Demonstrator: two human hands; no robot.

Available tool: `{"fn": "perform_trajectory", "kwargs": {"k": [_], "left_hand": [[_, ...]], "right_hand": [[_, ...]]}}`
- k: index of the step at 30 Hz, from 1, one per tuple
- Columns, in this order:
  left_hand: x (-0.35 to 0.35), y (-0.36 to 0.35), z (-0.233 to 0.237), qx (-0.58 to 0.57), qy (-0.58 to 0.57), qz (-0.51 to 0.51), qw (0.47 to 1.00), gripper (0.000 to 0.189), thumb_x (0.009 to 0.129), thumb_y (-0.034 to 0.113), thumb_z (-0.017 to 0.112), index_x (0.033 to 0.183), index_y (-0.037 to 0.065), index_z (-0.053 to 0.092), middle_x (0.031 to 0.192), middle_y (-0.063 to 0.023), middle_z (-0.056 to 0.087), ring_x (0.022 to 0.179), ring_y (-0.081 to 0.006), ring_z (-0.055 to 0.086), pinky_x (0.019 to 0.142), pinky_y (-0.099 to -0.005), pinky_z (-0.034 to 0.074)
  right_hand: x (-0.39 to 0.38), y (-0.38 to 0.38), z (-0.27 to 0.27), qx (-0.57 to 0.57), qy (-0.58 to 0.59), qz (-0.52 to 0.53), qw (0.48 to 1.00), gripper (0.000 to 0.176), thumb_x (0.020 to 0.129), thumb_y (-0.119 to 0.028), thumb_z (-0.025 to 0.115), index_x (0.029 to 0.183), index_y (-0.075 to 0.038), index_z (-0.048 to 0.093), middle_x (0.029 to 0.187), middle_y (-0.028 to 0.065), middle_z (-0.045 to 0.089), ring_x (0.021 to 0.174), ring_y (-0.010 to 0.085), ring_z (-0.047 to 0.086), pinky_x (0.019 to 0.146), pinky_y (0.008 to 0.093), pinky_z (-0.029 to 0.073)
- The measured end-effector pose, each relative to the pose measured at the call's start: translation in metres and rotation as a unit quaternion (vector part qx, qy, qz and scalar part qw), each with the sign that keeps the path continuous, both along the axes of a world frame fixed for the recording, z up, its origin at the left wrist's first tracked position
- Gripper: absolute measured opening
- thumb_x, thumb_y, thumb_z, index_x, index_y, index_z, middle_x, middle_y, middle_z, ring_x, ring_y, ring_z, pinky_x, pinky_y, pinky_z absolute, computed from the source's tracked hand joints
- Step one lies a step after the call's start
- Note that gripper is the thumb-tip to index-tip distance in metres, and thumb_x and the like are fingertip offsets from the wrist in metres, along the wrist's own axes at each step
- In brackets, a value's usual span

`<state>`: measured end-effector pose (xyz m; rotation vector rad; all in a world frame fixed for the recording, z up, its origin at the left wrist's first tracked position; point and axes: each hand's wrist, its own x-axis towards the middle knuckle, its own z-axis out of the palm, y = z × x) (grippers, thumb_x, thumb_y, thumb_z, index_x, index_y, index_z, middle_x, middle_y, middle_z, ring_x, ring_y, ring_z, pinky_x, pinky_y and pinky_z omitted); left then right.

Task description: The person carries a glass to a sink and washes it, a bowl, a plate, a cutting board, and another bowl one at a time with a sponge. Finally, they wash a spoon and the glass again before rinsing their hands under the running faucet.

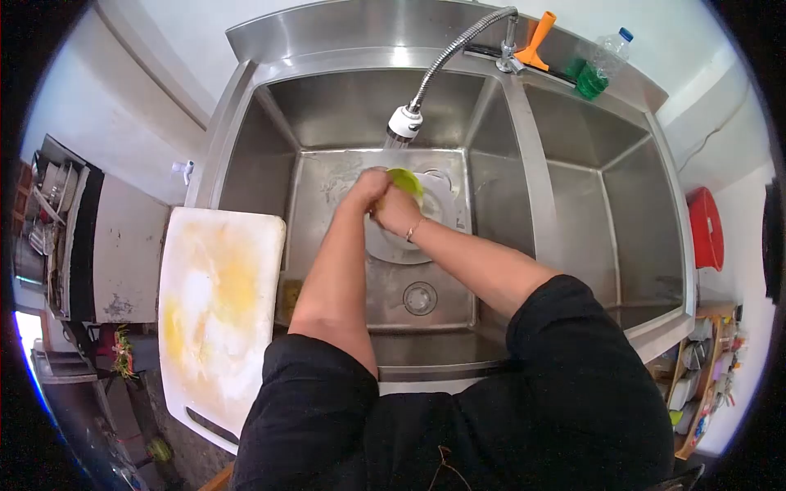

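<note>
Cutting board [221, 303], white with yellow stains, takes up the lower left of the frame, just beside the steel sink [315, 278]. Moving right, both hands are bunched together around mid-frame: left hand [372, 186] curled at the left edge of a lime-green bowl [407, 179], right hand [399, 211] up against it and just below the bowl. Fingers are mostly hidden, so I honestly can't tell which one has the grip. A white round dish [397, 252] sits underneath, in the sink. The sprayer [405, 123] is just above, with water coming out. Orange-handled squeegee [538, 41] and a bottle of green liquid [602, 67] are upper right, then a red tub [704, 229] at the right edge.
</note>
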<state>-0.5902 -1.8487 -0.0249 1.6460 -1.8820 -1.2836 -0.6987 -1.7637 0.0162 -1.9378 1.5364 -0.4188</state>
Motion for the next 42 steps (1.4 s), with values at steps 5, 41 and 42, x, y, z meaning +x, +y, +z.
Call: {"fn": "perform_trajectory", "kwargs": {"k": [5, 41, 42], "left_hand": [[0.018, 0.024, 0.046, 0.288, 0.152, 0.181, 0.928, 0.024, 0.079, 0.015, 0.047, 0.096, 0.001, 0.058, 0.09, -0.0162, 0.06, 0.078, -0.0277, 0.061, 0.072, -0.0457, 0.051], [-0.01, 0.008, 0.033, -0.057, 0.154, 0.171, 0.971, 0.023, 0.085, 0.016, 0.051, 0.091, -0.002, 0.063, 0.085, -0.011, 0.065, 0.075, -0.0196, 0.059, 0.069, -0.0338, 0.047], [-0.016, 0.007, 0.031, -0.055, 0.185, 0.162, 0.968, 0.024, 0.086, 0.018, 0.05, 0.091, -0.002, 0.062, 0.085, -0.0113, 0.064, 0.075, -0.0206, 0.059, 0.068, -0.0339, 0.047]], "right_hand": [[-0.009, 0.011, 0.018, -0.203, 0.204, 0.157, 0.945, 0.025, 0.06, -0.009, 0.068, 0.084, -0.003, 0.062, 0.087, 0.0185, 0.063, 0.084, 0.0337, 0.062, 0.073, 0.0432, 0.048], [-0.044, -0.044, 0.042, -0.012, -0.118, -0.142, 0.983, 0.034, 0.084, -0.034, 0.049, 0.106, -0.012, 0.062, 0.116, 0.0234, 0.046, 0.099, 0.0411, 0.054, 0.081, 0.0435, 0.047], [-0.066, -0.066, 0.014, 0.084, -0.198, -0.148, 0.965, 0.033, 0.085, -0.033, 0.047, 0.107, -0.012, 0.061, 0.111, 0.0199, 0.051, 0.097, 0.0378, 0.056, 0.077, 0.0412, 0.049]]}}
